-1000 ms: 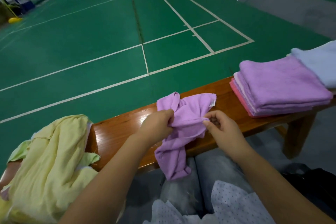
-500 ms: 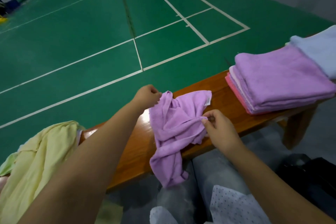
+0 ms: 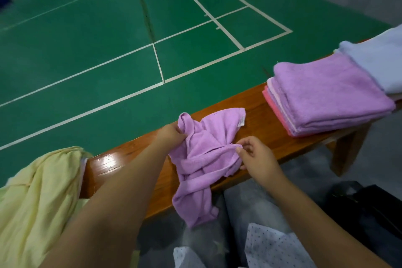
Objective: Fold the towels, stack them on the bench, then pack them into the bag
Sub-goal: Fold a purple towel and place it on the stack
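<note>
A crumpled purple towel (image 3: 206,154) drapes over the wooden bench (image 3: 256,115) near folded towels (image 3: 326,95).

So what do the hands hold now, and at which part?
Both hold the crumpled purple towel: left hand its far bunched end, right hand an edge.

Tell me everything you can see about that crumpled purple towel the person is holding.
The purple towel is soft, fuzzy terry cloth, lilac, unfolded and twisted into bunched ridges. It lies across the wooden bench, one end drooping over the near edge towards the person's knees. A small white label shows at its far right corner. The left hand grips a gathered bunch at its upper left; the right hand pinches a hem on its right side. It sits apart from the folded stack.
</note>
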Demonstrator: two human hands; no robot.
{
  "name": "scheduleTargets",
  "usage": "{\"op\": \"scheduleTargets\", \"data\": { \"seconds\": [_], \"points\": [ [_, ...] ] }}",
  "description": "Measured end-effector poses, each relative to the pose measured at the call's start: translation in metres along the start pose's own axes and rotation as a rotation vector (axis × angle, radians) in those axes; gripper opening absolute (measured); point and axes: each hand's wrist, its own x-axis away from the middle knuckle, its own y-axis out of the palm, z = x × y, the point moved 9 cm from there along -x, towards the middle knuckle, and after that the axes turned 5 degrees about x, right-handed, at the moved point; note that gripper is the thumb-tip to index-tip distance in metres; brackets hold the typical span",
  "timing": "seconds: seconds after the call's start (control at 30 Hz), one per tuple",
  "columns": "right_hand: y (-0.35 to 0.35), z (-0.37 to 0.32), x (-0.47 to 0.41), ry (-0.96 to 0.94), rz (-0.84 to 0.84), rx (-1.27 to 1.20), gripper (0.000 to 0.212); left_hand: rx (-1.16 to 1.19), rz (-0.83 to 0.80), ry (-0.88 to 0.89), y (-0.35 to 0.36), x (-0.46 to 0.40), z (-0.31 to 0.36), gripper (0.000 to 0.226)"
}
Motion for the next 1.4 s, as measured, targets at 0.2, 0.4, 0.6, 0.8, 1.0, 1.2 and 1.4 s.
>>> {"op": "scheduleTargets", "data": {
  "seconds": [0.2,0.4,0.6,0.8,1.0,1.2,1.4],
  "points": [
    [-0.003,-0.003,0.002,0.040,0.026,-0.141,0.003,0.660,0.106,-0.126,-0.017,0.019,-0.041,0.018],
    [-0.010,-0.034,-0.001,0.024,0.063,-0.290,0.007,1.014,0.297,0.067,-0.084,0.049,-0.055,0.019],
    [-0.036,-0.119,-0.031,-0.190,0.152,-0.239,0.011,1.187,0.531,0.169,-0.170,0.081,-0.074,0.022],
    [-0.077,-0.235,-0.044,-0.466,0.210,-0.159,0.003,0.974,0.703,0.322,-0.262,0.121,-0.053,0.023],
    [-0.118,-0.308,-0.028,-0.636,0.318,-0.139,0.005,0.911,0.740,0.592,-0.320,0.183,-0.015,0.028],
    [-0.120,-0.299,-0.023,-0.599,0.278,-0.163,0.004,0.650,0.453,0.508,-0.298,0.184,-0.021,0.031],
    [-0.120,-0.296,-0.021,-0.607,0.265,-0.069,0.005,0.495,0.486,0.436,-0.293,0.183,-0.031,0.013]
  ]
}}
